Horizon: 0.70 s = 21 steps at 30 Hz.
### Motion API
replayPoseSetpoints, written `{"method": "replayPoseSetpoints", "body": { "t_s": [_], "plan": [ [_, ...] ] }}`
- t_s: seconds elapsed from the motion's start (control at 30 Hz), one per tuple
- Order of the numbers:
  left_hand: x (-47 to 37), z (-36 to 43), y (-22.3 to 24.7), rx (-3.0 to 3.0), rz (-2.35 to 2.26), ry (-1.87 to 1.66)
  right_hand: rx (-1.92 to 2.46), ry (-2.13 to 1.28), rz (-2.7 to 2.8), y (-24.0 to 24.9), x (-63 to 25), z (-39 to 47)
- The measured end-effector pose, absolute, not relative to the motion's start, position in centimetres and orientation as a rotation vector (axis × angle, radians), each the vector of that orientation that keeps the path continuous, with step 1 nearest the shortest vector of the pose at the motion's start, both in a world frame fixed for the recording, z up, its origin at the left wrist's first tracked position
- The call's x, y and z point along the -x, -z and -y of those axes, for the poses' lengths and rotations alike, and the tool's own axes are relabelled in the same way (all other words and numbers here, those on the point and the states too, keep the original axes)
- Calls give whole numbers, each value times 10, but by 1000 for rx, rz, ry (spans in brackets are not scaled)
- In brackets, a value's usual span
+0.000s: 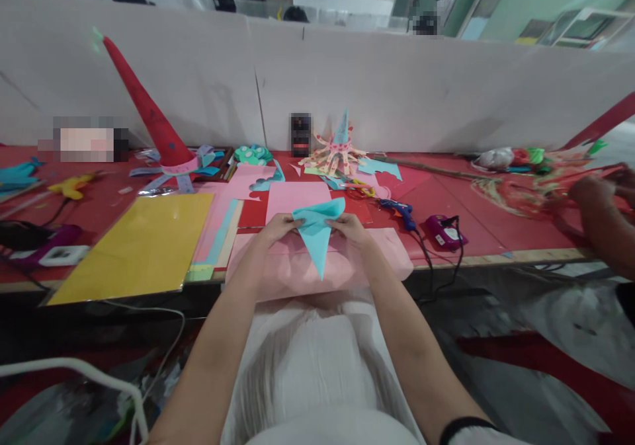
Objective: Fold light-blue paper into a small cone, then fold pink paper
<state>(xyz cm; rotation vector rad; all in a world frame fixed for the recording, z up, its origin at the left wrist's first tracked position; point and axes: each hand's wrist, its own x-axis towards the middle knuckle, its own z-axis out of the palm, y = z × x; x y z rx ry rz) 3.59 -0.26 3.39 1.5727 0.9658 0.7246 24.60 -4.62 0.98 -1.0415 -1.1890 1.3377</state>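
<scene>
A light blue paper cone (317, 237), its point down and its wide rim up, is held in front of me above the table's edge. My left hand (280, 228) pinches its left side near the rim. On the opposite side my right hand (351, 228) grips it, thumb on the front face. Under both hands lies a large pink sheet (387, 253) that hangs over the table edge. Just beyond the cone are a smaller pink sheet (297, 197) and red paper (252, 215).
At left lie a yellow pack (143, 240) and a yellow glue gun (72, 186); a red cone hat (149, 101) stands behind. To the right are a blue glue gun (399, 212), scissors (364, 190) and a purple power strip (445, 233). Another person's hand (598, 200) handles red strands.
</scene>
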Motion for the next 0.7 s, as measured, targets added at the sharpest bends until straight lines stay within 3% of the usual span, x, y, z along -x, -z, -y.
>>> {"method": "replayPoseSetpoints", "body": {
  "t_s": [0.7],
  "plan": [
    [-26,4,-30,-1246,-886,-713,1002,-1356,1297,-12,-250,52]
  ]
}}
